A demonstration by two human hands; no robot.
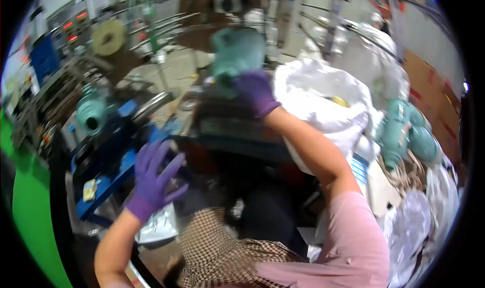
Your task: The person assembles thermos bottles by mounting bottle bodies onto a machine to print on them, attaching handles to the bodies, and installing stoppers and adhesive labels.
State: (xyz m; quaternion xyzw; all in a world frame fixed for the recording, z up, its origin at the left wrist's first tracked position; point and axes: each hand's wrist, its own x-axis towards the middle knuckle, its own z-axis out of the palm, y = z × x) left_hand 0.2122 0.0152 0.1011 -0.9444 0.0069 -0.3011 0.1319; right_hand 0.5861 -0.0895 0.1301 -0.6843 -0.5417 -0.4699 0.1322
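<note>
My right hand, in a purple glove, is stretched forward with its fingers at the neck end of a teal plastic bottle. The bottle is smeared by motion and its neck points down toward me. My left hand, also gloved in purple, hovers at the left with its fingers spread and holds nothing. Beyond it, another teal bottle lies with its dark open mouth facing me, above a blue metal frame.
A large white sack stands open at the right. Several teal bottles are heaped beyond it, near clear plastic bags and cardboard. Machinery with red displays stands at the back left. A silvery packet lies below my left hand.
</note>
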